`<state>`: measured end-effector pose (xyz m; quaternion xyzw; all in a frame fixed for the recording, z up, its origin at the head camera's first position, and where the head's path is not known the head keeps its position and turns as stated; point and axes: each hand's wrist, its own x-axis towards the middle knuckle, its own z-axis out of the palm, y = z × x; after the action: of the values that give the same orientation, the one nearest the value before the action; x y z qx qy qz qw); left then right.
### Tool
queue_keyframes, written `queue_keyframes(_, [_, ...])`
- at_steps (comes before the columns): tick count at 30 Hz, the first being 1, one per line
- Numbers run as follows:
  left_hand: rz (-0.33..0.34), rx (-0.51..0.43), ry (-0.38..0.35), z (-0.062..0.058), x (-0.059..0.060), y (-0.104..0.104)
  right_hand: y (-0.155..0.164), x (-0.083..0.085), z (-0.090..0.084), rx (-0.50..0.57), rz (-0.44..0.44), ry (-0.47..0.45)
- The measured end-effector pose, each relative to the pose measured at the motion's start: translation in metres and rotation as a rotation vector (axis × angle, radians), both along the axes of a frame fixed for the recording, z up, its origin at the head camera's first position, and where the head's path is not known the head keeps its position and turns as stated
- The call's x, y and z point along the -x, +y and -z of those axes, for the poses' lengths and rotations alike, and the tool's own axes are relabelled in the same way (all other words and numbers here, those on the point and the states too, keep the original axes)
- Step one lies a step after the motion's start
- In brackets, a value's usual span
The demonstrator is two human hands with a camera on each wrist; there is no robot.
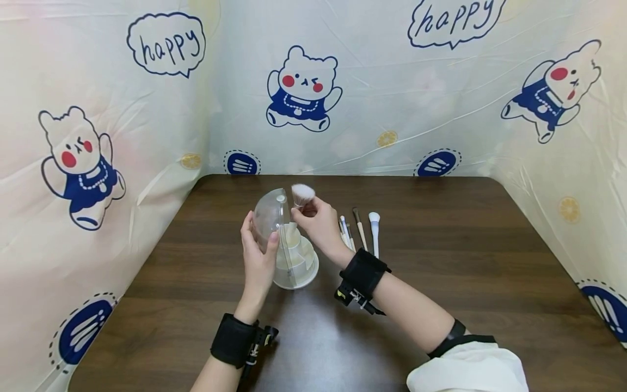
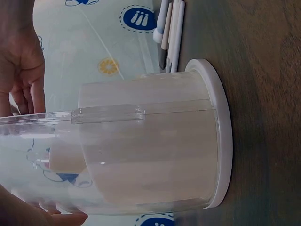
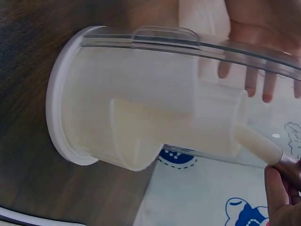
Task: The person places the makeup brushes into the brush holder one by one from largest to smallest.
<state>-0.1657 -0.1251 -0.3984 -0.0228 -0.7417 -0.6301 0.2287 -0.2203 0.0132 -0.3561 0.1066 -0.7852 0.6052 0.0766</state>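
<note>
My left hand [image 1: 259, 261] grips the rounded clear cover [image 1: 267, 213] of a makeup brush holder, thumb near its open edge and fingers around its outer side. Under the cover stands the white tiered holder [image 1: 306, 262], upright on its round base [image 2: 225, 155]. At the opening, my right hand [image 1: 320, 226] pinches a makeup brush [image 1: 303, 193] with its pale bristles upward. In the right wrist view the brush's light handle [image 3: 257, 143] slants down to the rim of the tallest compartment [image 3: 216, 117]; its lower end is hidden behind the wall.
Several loose makeup brushes lie on the dark wooden table [image 1: 441, 261] beyond my right wrist, among them a white one [image 1: 375, 231] and a dark-tipped one [image 1: 360, 228]. A printed cloth backdrop [image 1: 362, 81] rises behind and beside the table.
</note>
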Motion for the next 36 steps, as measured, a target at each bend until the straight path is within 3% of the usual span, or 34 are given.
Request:
queue_keyframes(14, [0.028, 0.026, -0.049, 0.000, 0.001, -0.001, -0.010, -0.006, 0.011, -0.138, -0.036, 0.007])
queue_keyframes(36, [0.014, 0.013, -0.028, 0.002, 0.001, -0.003, -0.016, -0.012, 0.013, -0.276, -0.075, 0.087])
